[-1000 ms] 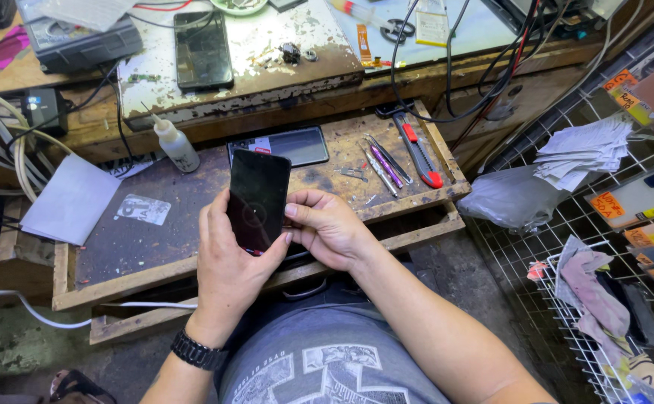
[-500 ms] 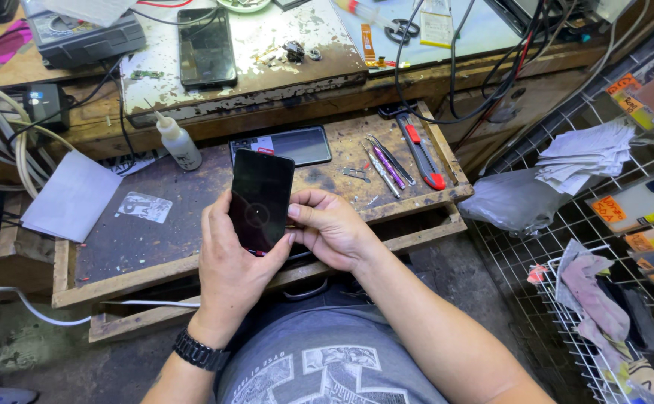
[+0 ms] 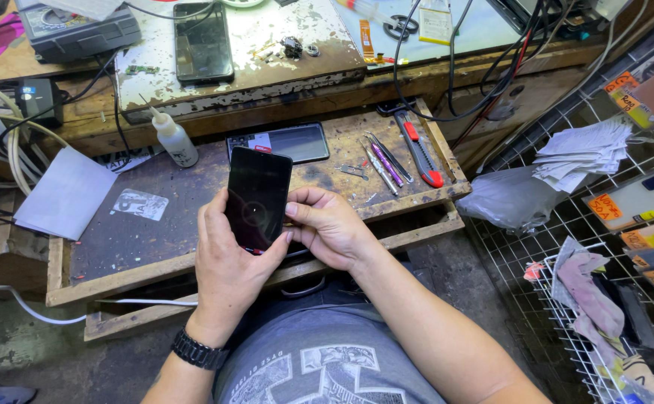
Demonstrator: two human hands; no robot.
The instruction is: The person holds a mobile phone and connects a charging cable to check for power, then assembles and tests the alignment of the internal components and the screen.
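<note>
Setting: a scuffed wooden pull-out tray [image 3: 117, 247] under a worn workbench [image 3: 282, 45] with chipped white paint, seen from above.
Phone: a dark smartphone [image 3: 257, 197] with a glossy black glass face, held tilted above the tray, its top end pointing away from the person.
Left hand: the left hand [image 3: 226, 262] cups the phone from below and from the left side, fingers curled round its edge in a firm hold; a dark watch [image 3: 199, 350] sits on the wrist.
Right hand: the right hand [image 3: 327, 224] grips the phone's right edge, thumb pressed on the rim, fingers folded behind.
Near things: a second phone [image 3: 288, 142] lies flat on the tray just beyond the held one; a small white squeeze bottle [image 3: 174, 141] stands to its left.
Tools: metal tweezers [image 3: 384, 158] and a red-handled utility knife [image 3: 419, 148] lie at the tray's right, well clear of the hands.
Farther out: another dark phone [image 3: 202, 41] rests on the bench top; a white sheet [image 3: 65, 193] lies at the left; a wire rack [image 3: 611, 247] holds cloths at the right.
</note>
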